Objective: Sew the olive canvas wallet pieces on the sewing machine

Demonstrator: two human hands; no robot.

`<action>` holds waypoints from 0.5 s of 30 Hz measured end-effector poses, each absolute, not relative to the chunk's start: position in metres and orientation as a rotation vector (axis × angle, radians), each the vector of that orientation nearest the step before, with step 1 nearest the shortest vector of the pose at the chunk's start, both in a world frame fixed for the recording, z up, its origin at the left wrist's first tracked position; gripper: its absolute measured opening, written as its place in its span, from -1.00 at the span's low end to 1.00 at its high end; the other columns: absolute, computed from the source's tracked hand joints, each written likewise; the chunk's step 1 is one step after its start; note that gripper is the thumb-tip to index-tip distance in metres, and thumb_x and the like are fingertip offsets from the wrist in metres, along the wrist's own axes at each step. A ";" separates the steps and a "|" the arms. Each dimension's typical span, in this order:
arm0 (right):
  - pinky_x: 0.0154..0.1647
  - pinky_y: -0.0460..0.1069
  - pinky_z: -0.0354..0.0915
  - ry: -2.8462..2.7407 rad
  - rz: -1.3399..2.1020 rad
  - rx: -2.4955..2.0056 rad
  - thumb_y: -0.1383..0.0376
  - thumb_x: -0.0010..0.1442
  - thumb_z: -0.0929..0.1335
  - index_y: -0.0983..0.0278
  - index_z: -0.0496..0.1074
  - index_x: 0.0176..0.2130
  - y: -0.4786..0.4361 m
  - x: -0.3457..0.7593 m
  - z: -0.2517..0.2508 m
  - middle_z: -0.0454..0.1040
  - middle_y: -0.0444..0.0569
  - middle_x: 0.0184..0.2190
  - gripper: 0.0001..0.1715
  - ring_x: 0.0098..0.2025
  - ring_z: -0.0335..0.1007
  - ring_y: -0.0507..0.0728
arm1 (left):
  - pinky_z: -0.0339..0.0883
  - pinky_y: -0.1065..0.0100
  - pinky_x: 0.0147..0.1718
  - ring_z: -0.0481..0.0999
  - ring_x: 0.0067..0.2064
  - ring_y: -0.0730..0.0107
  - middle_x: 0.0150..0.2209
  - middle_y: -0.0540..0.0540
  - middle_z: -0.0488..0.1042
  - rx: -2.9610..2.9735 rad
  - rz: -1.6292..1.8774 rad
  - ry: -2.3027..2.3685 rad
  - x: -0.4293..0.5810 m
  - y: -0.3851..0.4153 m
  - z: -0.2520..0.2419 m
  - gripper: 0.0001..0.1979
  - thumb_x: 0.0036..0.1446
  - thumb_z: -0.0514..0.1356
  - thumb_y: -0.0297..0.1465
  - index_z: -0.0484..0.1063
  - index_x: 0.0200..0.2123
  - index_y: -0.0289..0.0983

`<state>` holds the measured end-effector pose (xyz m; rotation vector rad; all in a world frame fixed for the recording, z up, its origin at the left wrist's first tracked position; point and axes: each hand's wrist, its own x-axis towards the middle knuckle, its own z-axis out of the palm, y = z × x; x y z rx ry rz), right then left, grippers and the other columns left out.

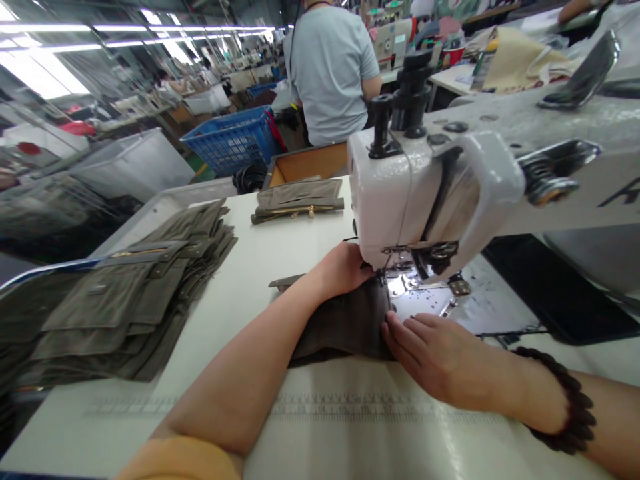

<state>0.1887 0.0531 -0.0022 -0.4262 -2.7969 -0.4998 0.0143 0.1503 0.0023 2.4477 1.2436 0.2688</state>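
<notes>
dark cloth (345, 323) lies on the tabletop (235, 333), its far right corner under the machine (383, 193). the left hand (343, 270) rests there, fingers bent, grip hidden; the right hand (430, 353) touches the right edge, fingers close together, pinch unclear. left fingers so near the stitching point could be caught; uneven pulling could skew the edge.

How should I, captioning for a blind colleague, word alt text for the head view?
One person's left hand and right hand touch dark cloth at a white sewing machine. Olive cloth pieces lie piled to the left; beyond stands another person, back turned.
</notes>
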 end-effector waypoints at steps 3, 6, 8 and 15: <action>-0.53 0.01 0.25 -2.800 -0.472 -0.415 0.54 0.06 0.13 0.56 0.43 -0.23 0.051 0.188 -0.003 0.46 0.31 -0.31 -0.62 -0.42 0.38 0.18 | 0.28 0.31 -0.08 0.45 -0.12 0.20 -0.23 -0.13 0.50 2.418 0.272 1.234 0.014 0.149 0.004 -0.84 0.02 0.16 -0.47 0.46 -0.27 -0.32; -0.52 0.02 0.26 -2.801 -0.461 -0.406 0.55 0.07 0.12 0.57 0.42 -0.22 0.051 0.188 -0.004 0.45 0.31 -0.32 -0.62 -0.41 0.38 0.18 | 0.27 0.32 -0.07 0.44 -0.10 0.21 -0.20 -0.10 0.50 2.394 0.294 1.213 0.014 0.148 0.004 -0.81 0.01 0.17 -0.48 0.45 -0.25 -0.29; -0.52 0.02 0.26 -2.802 -0.459 -0.411 0.55 0.07 0.12 0.57 0.42 -0.22 0.051 0.188 -0.005 0.45 0.31 -0.32 -0.62 -0.41 0.38 0.18 | 0.27 0.32 -0.06 0.44 -0.09 0.21 -0.19 -0.11 0.49 2.389 0.303 1.207 0.014 0.148 0.005 -0.81 0.01 0.17 -0.48 0.46 -0.25 -0.30; -0.51 0.00 0.25 -2.811 -0.480 -0.438 0.54 0.10 0.11 0.55 0.42 -0.21 0.051 0.189 -0.003 0.45 0.30 -0.31 -0.61 -0.41 0.36 0.15 | 0.26 0.29 -0.06 0.43 -0.09 0.18 -0.21 -0.12 0.50 2.415 0.283 1.238 0.015 0.148 0.004 -0.83 0.01 0.17 -0.46 0.46 -0.27 -0.30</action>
